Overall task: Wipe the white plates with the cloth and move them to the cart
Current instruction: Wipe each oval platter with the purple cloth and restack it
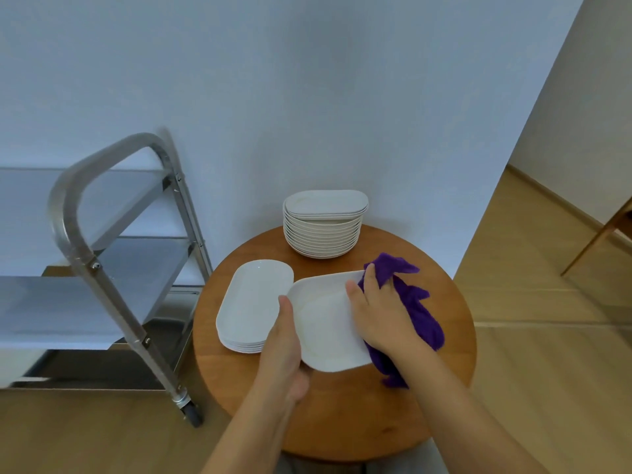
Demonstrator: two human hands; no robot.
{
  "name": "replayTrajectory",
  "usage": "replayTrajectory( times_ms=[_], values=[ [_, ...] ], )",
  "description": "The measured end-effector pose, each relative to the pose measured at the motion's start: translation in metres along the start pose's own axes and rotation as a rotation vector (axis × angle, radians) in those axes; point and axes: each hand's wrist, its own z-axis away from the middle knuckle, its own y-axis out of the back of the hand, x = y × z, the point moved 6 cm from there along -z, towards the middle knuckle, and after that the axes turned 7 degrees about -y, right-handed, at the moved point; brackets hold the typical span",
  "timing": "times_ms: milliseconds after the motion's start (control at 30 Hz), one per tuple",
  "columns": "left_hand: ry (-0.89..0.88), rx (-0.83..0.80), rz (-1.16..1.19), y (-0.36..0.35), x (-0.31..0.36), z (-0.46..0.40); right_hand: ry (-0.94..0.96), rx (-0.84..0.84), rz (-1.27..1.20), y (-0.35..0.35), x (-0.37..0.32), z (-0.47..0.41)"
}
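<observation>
One plate mid-wipe: gripped by left hand, rubbed with purple cloth bunched in right hand. Next, judging: carrying to cart, empty-shelved.

A white oblong ceramic plate is tilted above the table, with a crumpled purple cloth against its right edge. A low stack of white oblong plates lies left; a taller stack stands far behind. The steel three-shelf cart stands at left.
</observation>
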Motion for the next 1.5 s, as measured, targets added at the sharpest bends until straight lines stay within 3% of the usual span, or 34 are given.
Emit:
replayTrajectory(
  times_ms=[233, 300, 367, 400, 433, 467, 500, 667, 833, 967, 1200, 1300, 1400, 1500],
  values=[
    [-0.005, 0.040, -0.050, 0.007, 0.006, -0.005, 0.312, -0.008, 0.031, -0.029, -0.045, 0.025],
    [-0.006, 0.061, 0.021, -0.001, -0.005, 0.000, 0.381, -0.016, 0.000, -0.040, -0.055, 0.041],
    [0.053, 0.105, 0.254, 0.005, -0.010, 0.010, 0.413, -0.033, -0.070, -0.047, -0.059, 0.053],
    [0.031, 0.166, 0.111, 0.010, -0.011, 0.013, 0.427, -0.044, -0.086, -0.047, -0.060, 0.057],
    [0.038, 0.238, 0.162, 0.006, -0.013, 0.010, 0.435, -0.063, -0.088, -0.046, -0.060, 0.058],
    [0.048, 0.196, 0.186, -0.004, -0.018, 0.007, 0.445, -0.084, -0.089, -0.044, -0.060, 0.059],
    [-0.007, 0.118, 0.040, -0.007, -0.010, 0.009, 0.459, -0.093, -0.084, -0.040, -0.061, 0.061],
    [0.017, 0.144, 0.056, 0.003, -0.005, 0.014, 0.581, 0.021, 0.144, -0.031, -0.057, 0.071],
    [0.106, 0.306, 0.051, 0.014, -0.003, 0.007, 0.780, 0.102, 0.014, -0.016, -0.035, 0.093],
    [0.169, 0.274, 0.060, 0.012, -0.001, 0.008, 0.907, 0.097, 0.108, -0.015, -0.019, 0.090],
    [0.008, 0.185, -0.069, 0.035, 0.031, 0.000, 0.839, 0.219, 0.331, 0.005, 0.025, 0.057],
    [0.018, 0.107, -0.135, 0.037, 0.035, -0.006, 0.780, 0.220, 0.406, 0.004, 0.035, 0.050],
    [0.070, 0.069, -0.137, 0.036, 0.041, -0.012, 0.757, 0.319, 0.324, 0.003, 0.028, 0.055],
    [0.068, 0.055, 0.050, 0.030, 0.043, -0.010, 0.741, 0.434, 0.150, 0.010, 0.016, 0.062]
  ],
)
